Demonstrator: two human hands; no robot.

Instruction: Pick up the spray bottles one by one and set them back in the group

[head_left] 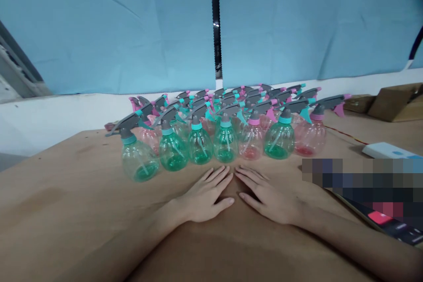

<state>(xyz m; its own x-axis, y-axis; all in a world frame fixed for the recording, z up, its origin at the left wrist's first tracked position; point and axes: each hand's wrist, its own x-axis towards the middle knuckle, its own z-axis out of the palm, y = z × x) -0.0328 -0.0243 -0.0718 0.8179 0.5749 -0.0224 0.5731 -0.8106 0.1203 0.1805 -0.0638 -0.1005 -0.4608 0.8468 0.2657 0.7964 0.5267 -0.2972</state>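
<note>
My left hand lies flat on the wooden table, palm down, its fingers stretched out and holding nothing. Close beside it, my right hand rests flat in the same way. Just beyond the fingertips stand several round spray bottles in rows. In the front row, a green spray bottle is nearest my left hand, and a pink spray bottle is nearest my right. At the row's left end stands a pale green spray bottle; a pink one ends it on the right. The bottles behind are partly hidden.
Cardboard boxes sit at the back right. A white device and a red-yellow wire lie in front of them. A dark screen-like object, partly blurred out, is by my right forearm. Blue cloth hangs behind the table.
</note>
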